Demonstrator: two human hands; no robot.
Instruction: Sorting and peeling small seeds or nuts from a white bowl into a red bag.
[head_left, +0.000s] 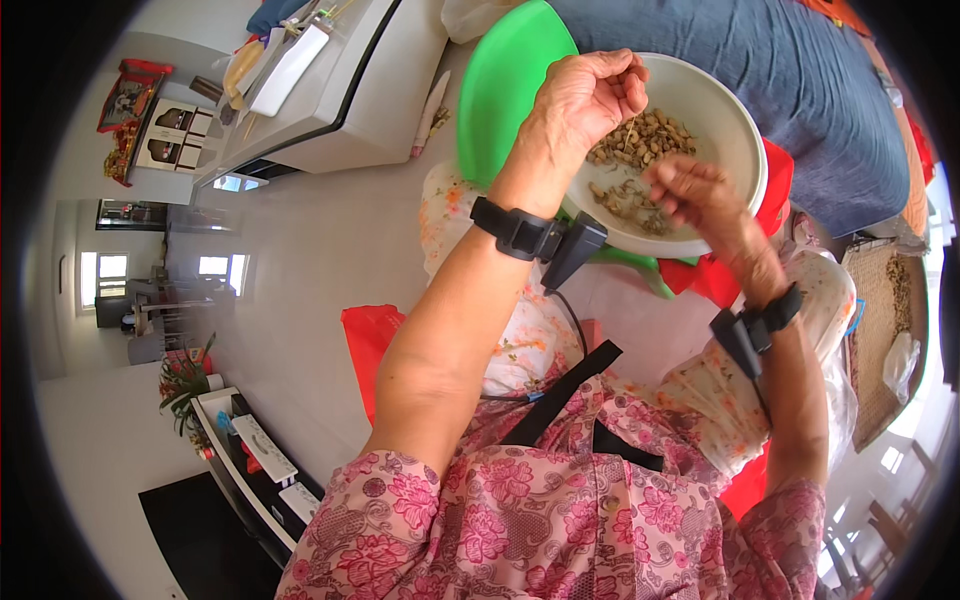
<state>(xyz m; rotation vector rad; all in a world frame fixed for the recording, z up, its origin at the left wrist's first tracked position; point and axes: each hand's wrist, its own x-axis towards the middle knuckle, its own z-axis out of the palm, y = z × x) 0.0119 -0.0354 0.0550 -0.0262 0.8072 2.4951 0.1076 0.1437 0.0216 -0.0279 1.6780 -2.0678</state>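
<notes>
Before me a round white plastic basin (731, 112) holds a heap of tan peanut-like pods (652, 139). Nearer to me in the basin lies a smaller pile of pods with thin dry stems (630, 202). My left hand (596, 94) is raised over the basin's left side, fingers curled towards the palm. A thin stalk shows just below those fingers; whether they grip it is unclear. Over the basin's right part, my right hand (694, 187) is blurred, its fingers bent near the stemmed pile. Anything it pinches is hidden.
The basin rests on a green plastic chair (510, 90) with red bag material (709, 281) beneath. Blue fabric (750, 90) covers something behind it. At right lies a woven tray (870, 337) with more small pieces. A white cabinet (375, 97) stands left. Black straps with devices (532, 236) circle both wrists.
</notes>
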